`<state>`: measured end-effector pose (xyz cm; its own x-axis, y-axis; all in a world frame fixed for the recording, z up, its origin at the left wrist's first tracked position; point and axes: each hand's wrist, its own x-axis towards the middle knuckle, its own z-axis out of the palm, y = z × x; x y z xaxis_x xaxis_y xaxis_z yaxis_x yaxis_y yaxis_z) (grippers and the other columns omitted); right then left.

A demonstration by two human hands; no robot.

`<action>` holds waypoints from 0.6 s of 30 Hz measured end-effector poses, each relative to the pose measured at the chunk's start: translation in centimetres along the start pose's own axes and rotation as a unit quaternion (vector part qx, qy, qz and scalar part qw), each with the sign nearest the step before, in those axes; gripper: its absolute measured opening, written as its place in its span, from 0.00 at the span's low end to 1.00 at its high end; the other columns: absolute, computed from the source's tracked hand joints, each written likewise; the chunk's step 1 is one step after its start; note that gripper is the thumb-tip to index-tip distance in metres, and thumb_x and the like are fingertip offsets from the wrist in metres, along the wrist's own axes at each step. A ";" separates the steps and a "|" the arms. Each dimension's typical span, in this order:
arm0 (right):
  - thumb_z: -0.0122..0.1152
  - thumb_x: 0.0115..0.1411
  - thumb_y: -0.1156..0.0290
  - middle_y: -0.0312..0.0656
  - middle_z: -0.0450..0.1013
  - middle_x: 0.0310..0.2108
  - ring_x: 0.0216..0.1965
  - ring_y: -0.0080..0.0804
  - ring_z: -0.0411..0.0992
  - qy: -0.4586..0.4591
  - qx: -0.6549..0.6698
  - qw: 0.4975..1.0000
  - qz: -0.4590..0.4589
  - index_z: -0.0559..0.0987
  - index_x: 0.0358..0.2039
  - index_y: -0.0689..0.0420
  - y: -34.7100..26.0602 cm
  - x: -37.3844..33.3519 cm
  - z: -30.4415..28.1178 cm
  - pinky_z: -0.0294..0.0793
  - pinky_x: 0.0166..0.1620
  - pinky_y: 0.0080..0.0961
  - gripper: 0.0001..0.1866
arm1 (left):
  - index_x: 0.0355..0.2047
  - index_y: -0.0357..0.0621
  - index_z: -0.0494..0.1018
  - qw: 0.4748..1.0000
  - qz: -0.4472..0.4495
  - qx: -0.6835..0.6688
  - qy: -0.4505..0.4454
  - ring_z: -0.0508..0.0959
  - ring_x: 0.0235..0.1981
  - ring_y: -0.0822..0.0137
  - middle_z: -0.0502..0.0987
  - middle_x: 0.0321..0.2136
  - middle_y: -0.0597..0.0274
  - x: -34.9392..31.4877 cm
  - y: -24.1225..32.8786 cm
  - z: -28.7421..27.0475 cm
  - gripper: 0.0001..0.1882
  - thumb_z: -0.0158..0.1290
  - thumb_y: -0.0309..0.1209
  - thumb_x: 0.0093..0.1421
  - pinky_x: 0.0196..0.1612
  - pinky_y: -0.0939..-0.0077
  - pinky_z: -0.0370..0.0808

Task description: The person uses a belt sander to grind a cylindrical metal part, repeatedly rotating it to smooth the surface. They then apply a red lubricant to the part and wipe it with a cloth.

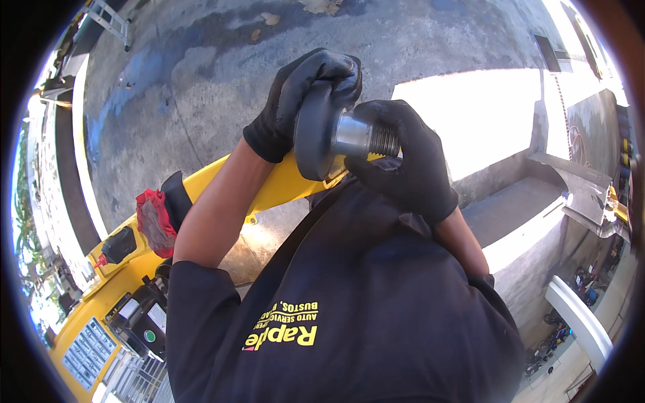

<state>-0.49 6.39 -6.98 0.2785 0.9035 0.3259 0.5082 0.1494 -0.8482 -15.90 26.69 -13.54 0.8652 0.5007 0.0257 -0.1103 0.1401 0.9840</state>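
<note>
A thick, round black disc (313,131) stands on edge in front of my chest. A shiny steel shaft (352,135) projects from its right side and ends in a coarse screw thread. My left hand (314,87), in a black glove, is closed over the disc's upper edge with its fingers curled. My right hand (410,158), also gloved in black, wraps round the threaded end, fingers above and thumb below. Behind and under the disc runs a yellow machine arm (269,185); whether the disc is fixed to it is hidden.
A red and grey cloth (156,221) hangs on the yellow machine (111,302) at left, near a black box-shaped part (149,329). A bent metal ramp or guard (571,178) stands at right. A ladder (111,21) is at far left, on the stained concrete floor (195,74).
</note>
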 end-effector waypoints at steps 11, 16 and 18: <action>0.78 0.69 0.63 0.43 0.86 0.41 0.41 0.27 0.86 -0.016 0.009 1.000 0.023 0.85 0.56 0.64 0.2 0.0 0.0 0.87 0.46 0.28 0.22 | 0.52 0.37 0.79 0.996 0.068 0.037 -0.032 0.82 0.44 0.67 0.83 0.44 0.57 -0.2 0.4 0.4 0.10 0.57 0.31 0.77 0.52 0.67 0.81; 0.85 0.63 0.65 0.47 0.88 0.46 0.45 0.35 0.88 -0.115 0.087 0.945 0.295 0.83 0.59 0.60 0.3 1.0 -0.9 0.88 0.51 0.34 0.28 | 0.50 0.38 0.76 0.967 0.205 0.152 0.015 0.76 0.39 0.70 0.78 0.40 0.62 -0.6 1.3 1.9 0.08 0.54 0.29 0.78 0.49 0.69 0.79; 0.86 0.61 0.65 0.47 0.89 0.46 0.45 0.36 0.89 -0.090 0.093 0.960 0.250 0.83 0.58 0.59 0.4 0.8 -0.6 0.88 0.51 0.35 0.28 | 0.49 0.38 0.76 0.991 0.126 -0.013 -0.041 0.75 0.38 0.70 0.77 0.39 0.62 0.1 0.7 1.4 0.06 0.54 0.27 0.78 0.47 0.69 0.79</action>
<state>0.42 6.88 -6.77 0.2950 0.9335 -0.2038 0.1892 -0.2661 -0.9452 -15.17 25.68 -12.64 0.8452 0.4523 0.2846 -0.3389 0.0418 0.9399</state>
